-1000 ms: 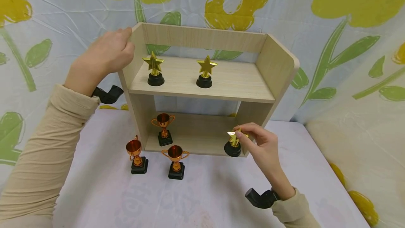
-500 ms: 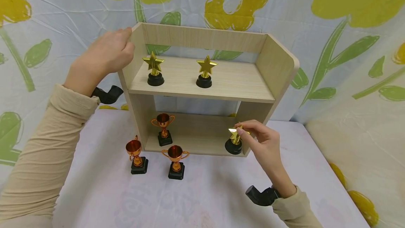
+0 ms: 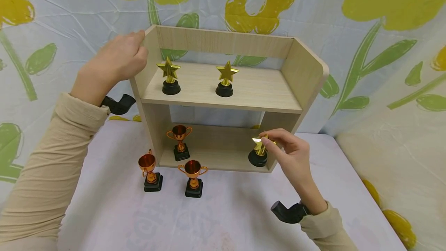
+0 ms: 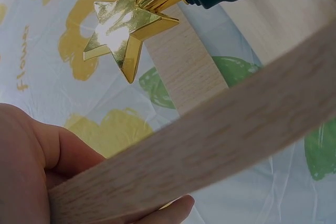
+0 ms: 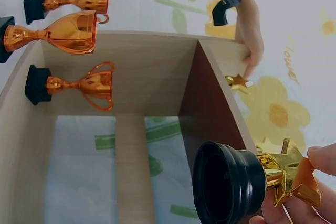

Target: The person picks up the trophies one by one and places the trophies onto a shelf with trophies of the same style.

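Note:
At the upper left, my left hand (image 3: pixel 113 57) grips the top of the left side panel of a wooden shelf (image 3: pixel 223 105); the left wrist view shows fingers and thumb on both sides of the panel edge (image 4: pixel 199 145). My right hand (image 3: pixel 290 156) pinches a gold star trophy (image 3: pixel 258 158) by its star, in front of the shelf's lower right. The trophy's black base (image 5: pixel 226 182) hangs free in the right wrist view. Two more star trophies, one left (image 3: pixel 171 86) and one central (image 3: pixel 224 88), stand on the upper board.
One bronze cup trophy (image 3: pixel 180 138) stands on the lower board at left. Two others, a left cup (image 3: pixel 150 171) and a right cup (image 3: pixel 193 177), stand on the white table (image 3: pixel 223 220) before the shelf. A flower-print cloth (image 3: pixel 324 3) hangs behind.
My right hand has moved slightly up and to the right with the star trophy in its fingers. The left hand stays on the shelf panel, and the other trophies have not moved.

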### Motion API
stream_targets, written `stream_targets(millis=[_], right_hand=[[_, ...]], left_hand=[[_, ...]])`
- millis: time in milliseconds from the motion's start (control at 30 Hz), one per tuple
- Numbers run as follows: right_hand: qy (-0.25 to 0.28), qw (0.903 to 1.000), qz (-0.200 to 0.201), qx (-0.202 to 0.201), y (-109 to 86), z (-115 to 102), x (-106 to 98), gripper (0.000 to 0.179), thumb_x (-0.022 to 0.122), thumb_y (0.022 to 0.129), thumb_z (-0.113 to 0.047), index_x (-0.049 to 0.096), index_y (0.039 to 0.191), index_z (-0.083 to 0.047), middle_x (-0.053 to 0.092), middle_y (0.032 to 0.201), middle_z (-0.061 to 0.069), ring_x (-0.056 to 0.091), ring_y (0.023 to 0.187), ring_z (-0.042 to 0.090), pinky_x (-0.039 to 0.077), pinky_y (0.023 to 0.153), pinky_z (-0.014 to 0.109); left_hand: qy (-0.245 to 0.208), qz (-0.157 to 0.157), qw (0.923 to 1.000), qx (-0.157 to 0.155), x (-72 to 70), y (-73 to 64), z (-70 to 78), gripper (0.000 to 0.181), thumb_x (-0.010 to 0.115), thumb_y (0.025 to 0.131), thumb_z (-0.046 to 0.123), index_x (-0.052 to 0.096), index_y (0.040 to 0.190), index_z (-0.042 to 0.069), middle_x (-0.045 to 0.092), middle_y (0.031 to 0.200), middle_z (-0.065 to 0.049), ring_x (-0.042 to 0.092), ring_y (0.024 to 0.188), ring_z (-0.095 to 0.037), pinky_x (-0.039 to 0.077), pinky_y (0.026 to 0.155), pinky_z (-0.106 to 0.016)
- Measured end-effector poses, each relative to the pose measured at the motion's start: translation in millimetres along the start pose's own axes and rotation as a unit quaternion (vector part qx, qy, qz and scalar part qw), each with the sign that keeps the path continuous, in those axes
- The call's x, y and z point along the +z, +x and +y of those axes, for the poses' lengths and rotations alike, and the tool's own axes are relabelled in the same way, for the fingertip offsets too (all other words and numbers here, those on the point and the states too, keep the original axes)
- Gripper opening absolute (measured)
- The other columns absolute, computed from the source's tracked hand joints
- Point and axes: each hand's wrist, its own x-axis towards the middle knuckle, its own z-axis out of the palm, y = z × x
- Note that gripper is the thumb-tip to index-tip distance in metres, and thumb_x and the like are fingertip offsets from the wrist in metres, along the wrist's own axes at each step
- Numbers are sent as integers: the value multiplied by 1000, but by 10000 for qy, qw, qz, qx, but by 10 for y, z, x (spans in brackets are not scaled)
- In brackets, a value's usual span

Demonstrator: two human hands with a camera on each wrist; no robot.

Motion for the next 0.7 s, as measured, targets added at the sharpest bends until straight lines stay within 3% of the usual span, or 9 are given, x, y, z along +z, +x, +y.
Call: stream_targets(millis=[700], right_hand=[[129, 9998, 75, -119, 101, -64, -27, 13, 67, 86, 13, 71, 97, 9, 71, 95, 13, 66, 86, 14, 55, 76, 19]], left_hand=[[29, 3, 10000, -18, 10, -6, -4, 62, 16, 100, 20, 6, 157, -3, 11, 162, -25, 11, 148, -44, 13, 120, -56]])
